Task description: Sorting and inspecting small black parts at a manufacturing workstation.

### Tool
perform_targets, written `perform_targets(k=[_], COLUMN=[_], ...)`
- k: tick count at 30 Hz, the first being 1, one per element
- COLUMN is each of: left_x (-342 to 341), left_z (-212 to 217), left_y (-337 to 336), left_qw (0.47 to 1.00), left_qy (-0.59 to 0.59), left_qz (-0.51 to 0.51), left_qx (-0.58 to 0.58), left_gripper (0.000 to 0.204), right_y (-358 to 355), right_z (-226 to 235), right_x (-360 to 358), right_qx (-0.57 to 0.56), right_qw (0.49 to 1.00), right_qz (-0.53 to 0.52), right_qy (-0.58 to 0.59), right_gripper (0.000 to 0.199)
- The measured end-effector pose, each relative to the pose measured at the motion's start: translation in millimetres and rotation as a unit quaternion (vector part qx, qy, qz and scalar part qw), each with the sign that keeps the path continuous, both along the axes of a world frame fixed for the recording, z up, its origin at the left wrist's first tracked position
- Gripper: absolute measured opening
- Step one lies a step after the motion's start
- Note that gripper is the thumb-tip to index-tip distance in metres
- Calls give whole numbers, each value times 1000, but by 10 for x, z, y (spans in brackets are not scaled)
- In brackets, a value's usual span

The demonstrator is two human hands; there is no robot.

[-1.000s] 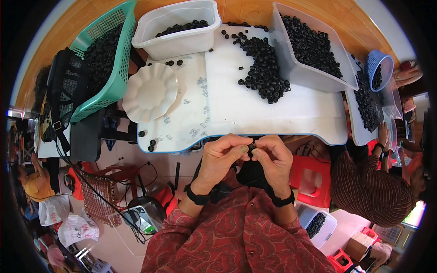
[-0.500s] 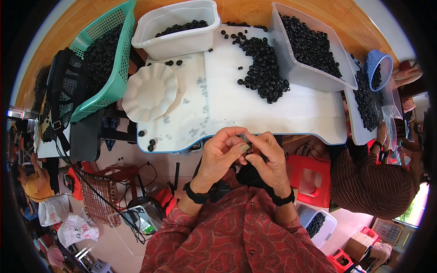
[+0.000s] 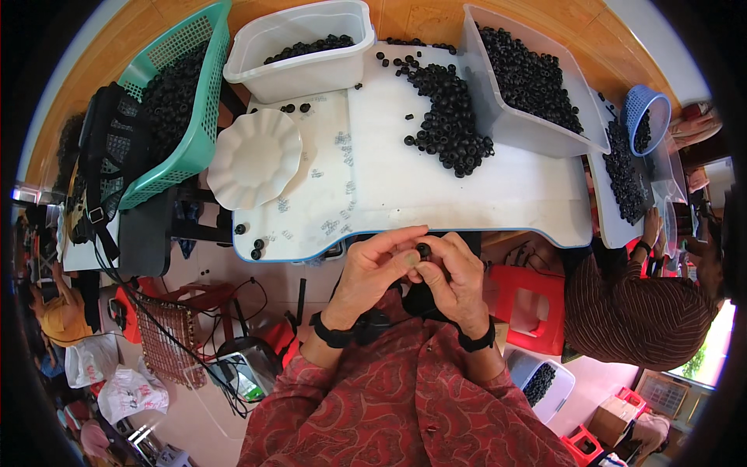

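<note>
A small black ring-like part [image 3: 422, 250] is pinched between my two hands, just off the near edge of the white table [image 3: 405, 194]. My left hand [image 3: 372, 268] is closed, its thumb and forefinger pressing at the part's left side. From the other side my right hand [image 3: 457, 276] grips it with thumb and fingers, also closed. The part's dark round top shows; its underside is hidden by my fingers. Further back on the table lies a loose pile of similar black parts [image 3: 451, 121].
A translucent bin [image 3: 537, 132] and a white tub [image 3: 307, 82] of black parts stand at the back. To the left are a scalloped white dish [image 3: 257, 159] and a green basket [image 3: 204, 128]. A person in a striped top [image 3: 638, 315] sits at right, beside a red stool [image 3: 529, 307].
Both hands have dropped slightly toward me. The black part, mostly covered by fingers before, now shows its round top between the fingertips.
</note>
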State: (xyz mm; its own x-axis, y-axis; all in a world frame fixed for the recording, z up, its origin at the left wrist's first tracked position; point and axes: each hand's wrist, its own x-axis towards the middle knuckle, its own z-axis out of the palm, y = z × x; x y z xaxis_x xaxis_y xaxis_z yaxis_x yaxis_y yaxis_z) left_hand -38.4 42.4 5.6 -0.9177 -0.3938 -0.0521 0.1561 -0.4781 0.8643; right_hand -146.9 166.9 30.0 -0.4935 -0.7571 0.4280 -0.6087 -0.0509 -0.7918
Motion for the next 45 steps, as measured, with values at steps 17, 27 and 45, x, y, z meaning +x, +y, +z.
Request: perform_targets(k=[17, 27, 45], left_x=[39, 1, 31], left_z=[-60, -58, 112], left_y=[-29, 23, -84], left_qw=[995, 988, 912], left_qy=[44, 67, 40], left_qz=[15, 77, 119], left_qx=[-86, -117, -390], left_gripper=[59, 45, 28], right_y=[46, -6, -2], right_z=[-72, -154, -65], right_x=[112, 167, 105], right_qx=[-22, -55, -16], right_qw=[998, 987, 845], right_qz=[-5, 2, 62], right_qy=[-53, -152, -530], right_gripper=[31, 25, 22])
